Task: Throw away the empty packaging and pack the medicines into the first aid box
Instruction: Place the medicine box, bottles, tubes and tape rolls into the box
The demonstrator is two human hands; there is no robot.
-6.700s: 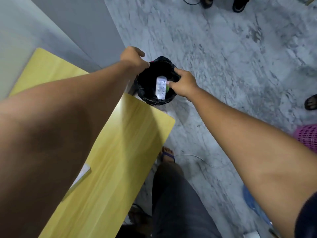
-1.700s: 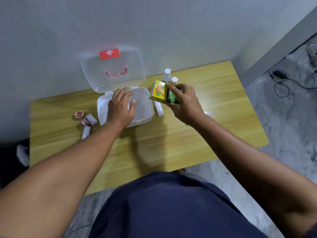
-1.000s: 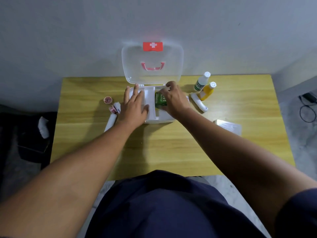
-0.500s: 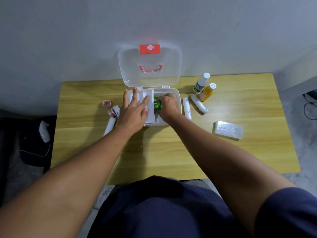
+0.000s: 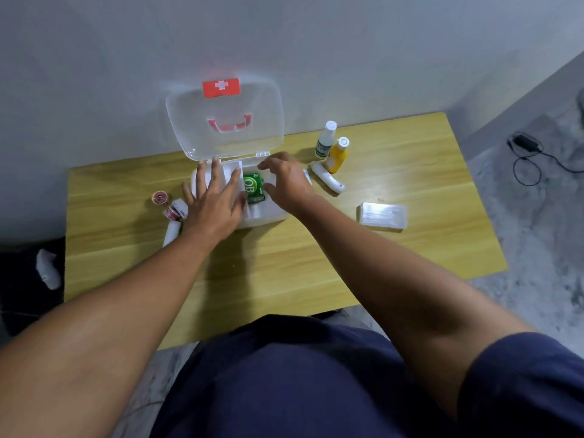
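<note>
Green medicine carton (image 5: 253, 188) lies flat in first aid box (image 5: 265, 214), long axis pointing away, just left of right hand (image 5: 286, 181), fingers loosely spread, empty. Left hand (image 5: 214, 203) splayed flat on box, steadying. Bottles (image 5: 335, 154) sit right of right hand, nearer it.

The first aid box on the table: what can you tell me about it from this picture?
The first aid box looks like white, translucent plastic. Its clear lid stands open against the wall, with a red cross label and a red handle. A green packet lies inside. The left hand lies flat over its left part, and the right hand hovers over its right part.
</note>
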